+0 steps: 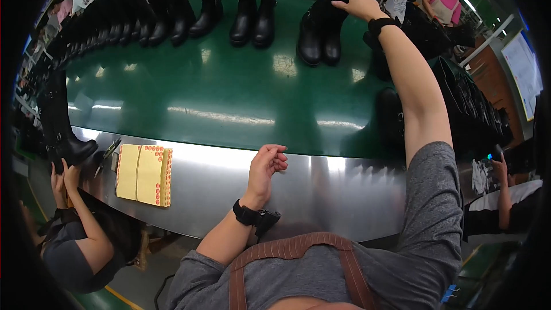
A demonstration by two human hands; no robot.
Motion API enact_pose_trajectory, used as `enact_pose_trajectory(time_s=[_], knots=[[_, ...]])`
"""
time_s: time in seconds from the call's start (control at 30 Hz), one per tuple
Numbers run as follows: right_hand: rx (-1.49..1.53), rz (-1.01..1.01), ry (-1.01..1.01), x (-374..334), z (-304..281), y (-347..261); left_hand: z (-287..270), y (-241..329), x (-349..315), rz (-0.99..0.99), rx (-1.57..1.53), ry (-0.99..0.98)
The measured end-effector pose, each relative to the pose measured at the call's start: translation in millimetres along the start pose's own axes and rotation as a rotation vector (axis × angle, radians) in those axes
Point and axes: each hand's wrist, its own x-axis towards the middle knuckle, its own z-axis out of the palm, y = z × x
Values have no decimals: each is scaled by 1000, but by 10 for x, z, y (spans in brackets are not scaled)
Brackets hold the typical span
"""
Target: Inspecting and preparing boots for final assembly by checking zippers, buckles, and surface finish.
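Observation:
My right arm stretches to the far side of the green belt (229,92). Over the upper shafts of a pair of tall black boots (320,37) is my right hand (361,3), its thumb and forefinger apart. Whether its fingertips touch the leather I cannot tell. The boots stand upright, toes facing me. My left hand (265,167) hovers above the steel table edge (344,195), its fingers curled in, with nothing seen in them.
More black boots (252,17) line the belt's far side, stretching left. A pad of yellow sticker sheets (140,175) lies on the steel at left. A co-worker's hands (64,177) hold a boot (60,120) there. Black boots (470,103) crowd the right side.

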Motion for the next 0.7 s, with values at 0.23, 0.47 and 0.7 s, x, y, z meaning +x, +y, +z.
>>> enact_pose_trajectory(time_s=[0.23, 0.47, 0.7], knots=[[129, 155, 4, 203, -216, -457, 5, 15, 14, -18, -3, -10], [-24, -259, 58, -988, -415, -984, -31, -8, 6, -9, 13, -4], [-23, -255, -29, -2219, -1500, -670, 6, -34, 53, -7, 5, -58]])
